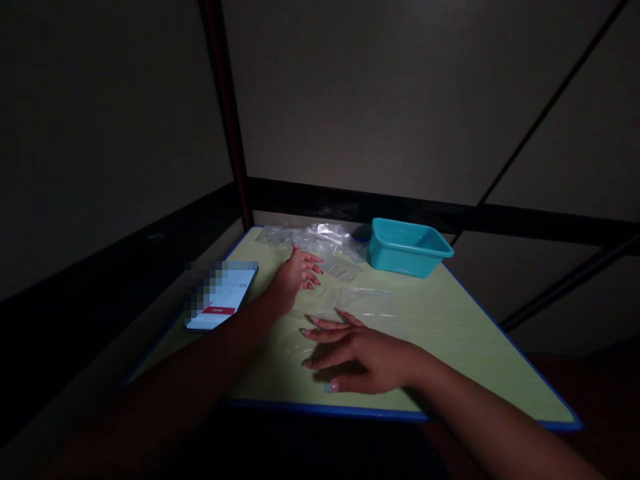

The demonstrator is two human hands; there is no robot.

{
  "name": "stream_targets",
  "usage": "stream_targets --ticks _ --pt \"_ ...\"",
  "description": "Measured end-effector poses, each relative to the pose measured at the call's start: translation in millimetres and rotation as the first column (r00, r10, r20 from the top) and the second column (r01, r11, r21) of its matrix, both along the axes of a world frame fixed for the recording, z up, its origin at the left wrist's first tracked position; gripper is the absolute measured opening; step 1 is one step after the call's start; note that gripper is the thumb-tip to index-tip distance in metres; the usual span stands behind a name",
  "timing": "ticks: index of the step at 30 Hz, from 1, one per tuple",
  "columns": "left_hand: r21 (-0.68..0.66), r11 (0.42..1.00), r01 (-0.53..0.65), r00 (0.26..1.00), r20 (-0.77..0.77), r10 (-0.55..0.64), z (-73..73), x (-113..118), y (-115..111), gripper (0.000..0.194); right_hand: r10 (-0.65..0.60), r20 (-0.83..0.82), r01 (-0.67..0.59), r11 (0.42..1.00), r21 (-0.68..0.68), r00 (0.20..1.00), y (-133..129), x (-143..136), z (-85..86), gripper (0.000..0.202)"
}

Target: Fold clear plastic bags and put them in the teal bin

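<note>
My left hand (296, 275) is over the middle of the table, fingers apart and thumb raised, with nothing in it. Just beyond it lies a pile of crumpled clear plastic bags (327, 239). Nearer to me, my right hand (357, 357) is spread palm down, its fingers pointing left, and it holds nothing. A flat clear plastic bag (367, 301) lies beyond the right fingertips. Some thin clear plastic (297, 343) also shows on the table left of those fingers; its outline is hard to make out.
A turquoise plastic basket (407, 250) stands at the table's back right. On the left side lies a phone (223, 300) with a lit screen, partly blurred out. The pale table (475, 353) has a blue edge and stands in a corner against dark-trimmed walls.
</note>
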State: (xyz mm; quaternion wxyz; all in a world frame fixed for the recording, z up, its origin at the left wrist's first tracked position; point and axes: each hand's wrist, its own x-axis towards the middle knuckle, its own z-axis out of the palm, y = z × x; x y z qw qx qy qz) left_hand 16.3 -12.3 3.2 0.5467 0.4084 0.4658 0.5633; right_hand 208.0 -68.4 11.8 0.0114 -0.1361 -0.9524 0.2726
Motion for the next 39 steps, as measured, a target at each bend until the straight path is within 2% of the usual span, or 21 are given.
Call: stream_targets --ticks 6,12,17,26,32,34,39 --pt "-0.002 1.0 0.03 0.999 -0.016 -0.03 3.4 1.9 -4.7 0.063 -0.056 -0.005 0.056 0.998 -0.003 0.998 0.2 -2.4 -1.2 0.061" --pt "-0.009 0.998 0.06 0.998 -0.02 -0.06 1.7 2.2 -4.7 0.062 -0.073 -0.048 0.07 0.996 -0.052 0.996 1.3 -0.7 -1.2 0.068" --pt "-0.01 0.996 0.091 0.993 -0.08 -0.092 -0.4 2.4 -3.2 0.066 -0.091 -0.091 0.087 0.995 -0.05 0.992 2.1 2.0 -0.7 0.071" --pt "-0.02 0.987 0.162 0.961 -0.225 -0.162 -0.2 4.4 -4.1 0.061 -0.198 -0.149 0.2 0.98 0.0 0.969 9.9 6.1 -7.5 0.064" --pt "0.04 0.978 0.204 0.939 -0.29 -0.184 -5.5 5.8 -4.1 0.058 -0.134 -0.223 0.129 0.991 -0.034 0.966 8.5 5.8 -1.0 0.053" --pt "0.059 0.976 0.208 0.934 -0.307 -0.181 -7.9 5.7 -3.8 0.057 -0.145 -0.273 0.14 0.989 -0.037 0.951 10.0 7.2 1.3 0.05" --pt "0.18 0.96 0.214 0.906 -0.404 -0.126 -15.0 6.2 -4.9 0.053 -0.32 -0.335 0.327 0.944 -0.037 0.886 29.5 18.9 0.6 0.039"
